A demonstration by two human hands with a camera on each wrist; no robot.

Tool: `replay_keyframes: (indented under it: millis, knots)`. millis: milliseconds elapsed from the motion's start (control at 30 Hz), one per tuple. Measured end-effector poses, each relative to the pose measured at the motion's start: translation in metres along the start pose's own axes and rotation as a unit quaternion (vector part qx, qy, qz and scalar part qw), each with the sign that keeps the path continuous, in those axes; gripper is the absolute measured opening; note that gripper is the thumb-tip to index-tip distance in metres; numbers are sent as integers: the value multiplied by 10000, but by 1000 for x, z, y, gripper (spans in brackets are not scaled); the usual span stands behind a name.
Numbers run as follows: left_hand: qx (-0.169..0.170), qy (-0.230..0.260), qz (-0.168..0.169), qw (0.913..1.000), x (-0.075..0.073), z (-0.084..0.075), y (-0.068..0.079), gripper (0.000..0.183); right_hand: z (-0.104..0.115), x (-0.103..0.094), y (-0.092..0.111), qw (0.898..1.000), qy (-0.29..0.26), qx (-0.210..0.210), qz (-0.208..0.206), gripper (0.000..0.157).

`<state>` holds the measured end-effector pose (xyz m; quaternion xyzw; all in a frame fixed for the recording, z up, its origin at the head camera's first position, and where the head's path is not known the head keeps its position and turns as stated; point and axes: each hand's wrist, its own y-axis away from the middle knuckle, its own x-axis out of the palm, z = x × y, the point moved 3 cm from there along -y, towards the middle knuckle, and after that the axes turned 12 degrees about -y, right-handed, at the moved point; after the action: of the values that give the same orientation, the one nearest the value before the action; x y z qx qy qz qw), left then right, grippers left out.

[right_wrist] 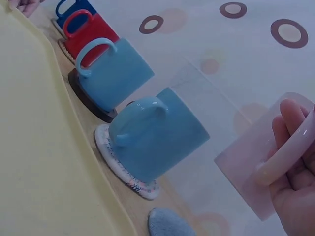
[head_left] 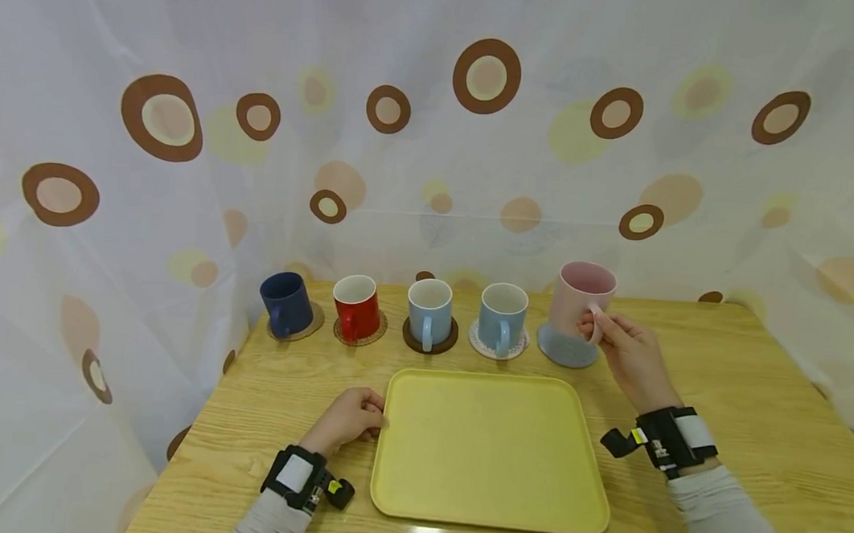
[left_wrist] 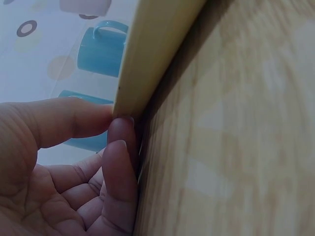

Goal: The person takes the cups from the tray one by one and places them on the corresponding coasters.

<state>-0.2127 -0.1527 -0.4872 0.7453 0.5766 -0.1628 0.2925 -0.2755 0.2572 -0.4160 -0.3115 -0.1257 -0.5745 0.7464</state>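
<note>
My right hand (head_left: 634, 359) grips a pink mug (head_left: 577, 298) by its handle, with the fingers hooked through the loop. The mug hangs upright over a round grey-blue coaster (head_left: 568, 348); its base overlaps the coaster's far part in the head view. At the left side of a yellow rectangular tray (head_left: 489, 455), my left hand (head_left: 350, 418) pinches the rim. The left wrist view shows the thumb (left_wrist: 74, 118) on the tray's edge (left_wrist: 142, 64) and fingertips tucked against its underside. Nothing lies on the tray.
Along the back of the wooden table (head_left: 740, 379) stand a navy mug (head_left: 287, 303), a red mug (head_left: 359, 310) and two light blue mugs (head_left: 425, 307), each on its own coaster. A patterned curtain (head_left: 418, 161) rises right behind them.
</note>
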Motion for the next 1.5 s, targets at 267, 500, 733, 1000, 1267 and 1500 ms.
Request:
replay_keyframes:
  millis: [267,500,733,1000,1267,1500]
  knots:
    - [115,32,47,9999,-1,2,-1,17,-27,-22,-10,9982,-143,-113,-564,31]
    - [117,134,74,9998,-2,2,-1,17,-41,-34,-9,9968,-29,-195,-770,27]
    - [61,70,40,9999,1,4,-2,20,-49,-41,-5,9957,70,-141,-915,23]
    - [117,-16,1,9999,2,7,-5,20,-57,-47,-1,9941,208,-15,-1064,21]
    - [78,-20,13,10000,2,5,-4,20,-62,-51,3,9917,94,37,-1283,21]
    - [100,-10,20,9999,1,7,-6,20,-63,-52,4,9904,356,262,-1308,19]
